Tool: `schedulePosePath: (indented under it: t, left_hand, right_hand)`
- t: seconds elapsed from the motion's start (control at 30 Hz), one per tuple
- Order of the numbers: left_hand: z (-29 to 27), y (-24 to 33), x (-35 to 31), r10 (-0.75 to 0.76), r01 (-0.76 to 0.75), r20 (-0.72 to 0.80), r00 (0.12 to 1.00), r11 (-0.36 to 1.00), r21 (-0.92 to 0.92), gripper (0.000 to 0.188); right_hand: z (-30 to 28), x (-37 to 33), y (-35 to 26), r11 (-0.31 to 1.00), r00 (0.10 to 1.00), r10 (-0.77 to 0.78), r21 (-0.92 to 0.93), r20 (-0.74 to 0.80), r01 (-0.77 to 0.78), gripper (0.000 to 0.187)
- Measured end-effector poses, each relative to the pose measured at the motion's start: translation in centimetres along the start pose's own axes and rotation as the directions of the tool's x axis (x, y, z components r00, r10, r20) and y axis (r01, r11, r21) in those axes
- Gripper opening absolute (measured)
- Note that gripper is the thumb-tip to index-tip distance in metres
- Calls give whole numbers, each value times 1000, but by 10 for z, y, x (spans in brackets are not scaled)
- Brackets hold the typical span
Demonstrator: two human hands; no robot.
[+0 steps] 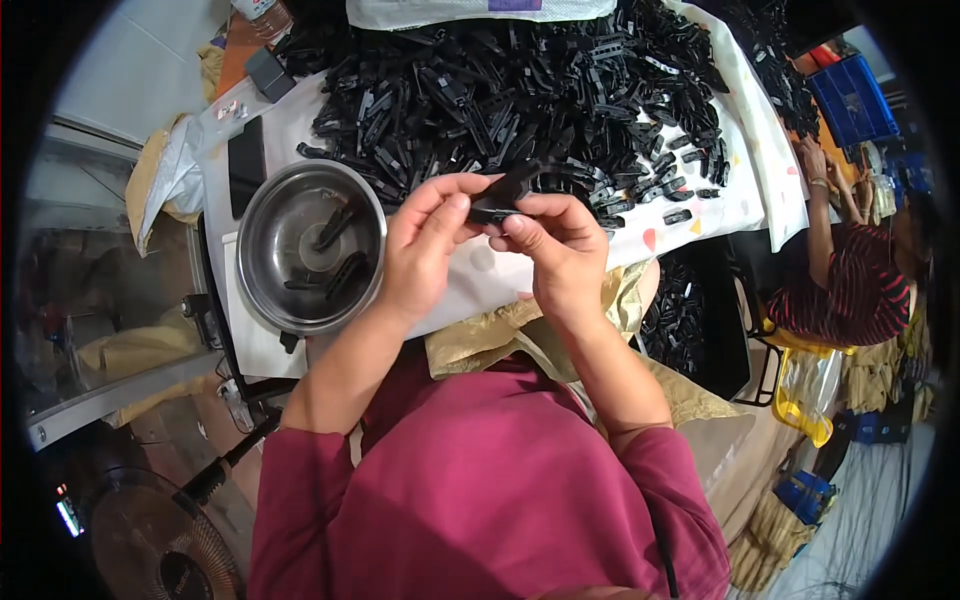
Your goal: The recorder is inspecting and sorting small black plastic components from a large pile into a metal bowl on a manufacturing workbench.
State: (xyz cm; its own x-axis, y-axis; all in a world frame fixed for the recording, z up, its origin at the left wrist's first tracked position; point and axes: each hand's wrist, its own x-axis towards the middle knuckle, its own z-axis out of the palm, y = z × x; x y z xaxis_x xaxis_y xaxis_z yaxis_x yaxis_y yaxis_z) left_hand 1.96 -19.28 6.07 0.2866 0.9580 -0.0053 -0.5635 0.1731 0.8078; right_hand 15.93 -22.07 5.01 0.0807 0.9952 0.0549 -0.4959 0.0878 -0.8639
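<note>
Evidently, in the head view, the small black part (505,197) sits at the centre of the frame, raised above the near edge of the worktop (738,205). The left hand (428,238) pinches its left end between thumb and fingers; the right hand (562,240) has its thumb and fingers closed on the other end. The part looks like moulded plastic: probably light, stiff and rather smooth, so it could slip or turn under a loose pinch. Its thinner stretches might snap if bent hard; a fingertip hold near both ends seems the surest.

Across the top centre, a tangled heap of black parts (470,105) spreads just beyond the hands and would hinder reaching that way. At centre left, a steel bowl (262,232) with a few dark pieces (335,228) inside stands close beside the left wrist. A black crate (732,372) lies lower right of the right hand, while a co-worker (848,290) occupies the far right.
</note>
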Motion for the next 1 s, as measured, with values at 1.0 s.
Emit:
schedulePosePath:
  t: [1.0]
  left_hand:
    - [-4,38,14,45,-538,553,832,308,785,29]
  right_hand:
    - [-19,-11,-19,315,763,-464,-721,451,618,35]
